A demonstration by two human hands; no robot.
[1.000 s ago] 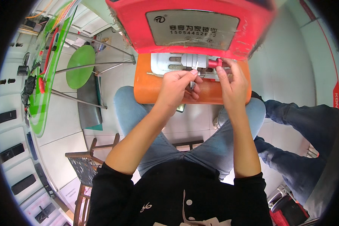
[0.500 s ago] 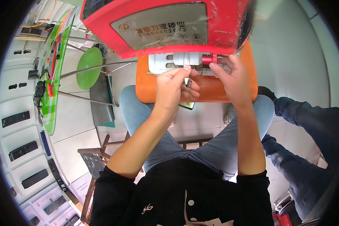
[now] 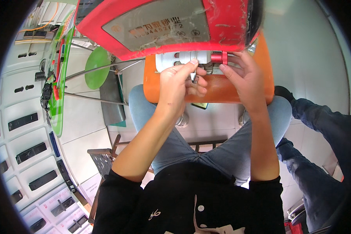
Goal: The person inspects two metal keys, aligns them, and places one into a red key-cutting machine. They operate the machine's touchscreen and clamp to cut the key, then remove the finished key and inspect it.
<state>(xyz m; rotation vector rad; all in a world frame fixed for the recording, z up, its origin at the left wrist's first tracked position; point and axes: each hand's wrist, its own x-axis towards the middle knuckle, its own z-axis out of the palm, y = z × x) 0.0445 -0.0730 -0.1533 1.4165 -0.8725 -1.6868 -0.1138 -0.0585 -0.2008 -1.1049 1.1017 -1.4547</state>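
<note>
A small silver metal machine (image 3: 171,60) sits on an orange stool seat (image 3: 230,89) in front of my knees, under the lip of a red case with a grey panel (image 3: 163,27). My left hand (image 3: 177,84) pinches a small metal piece against the machine's middle, thumb and forefinger closed on it. My right hand (image 3: 243,78) grips the red knob (image 3: 219,57) at the machine's right end. What the left fingers hold is too small to name.
A green round stool (image 3: 97,68) and thin metal rods (image 3: 93,70) stand to the left. A green-edged glass counter (image 3: 58,78) runs along the far left, above white display trays (image 3: 27,152). Another person's jeans-clad legs (image 3: 319,156) are at the right. A wooden chair frame (image 3: 105,156) is below me.
The view has tilted so the red case and the machine sit higher and closer. My left fingers have closed in on the machine's middle; my right hand stays on the red knob.
</note>
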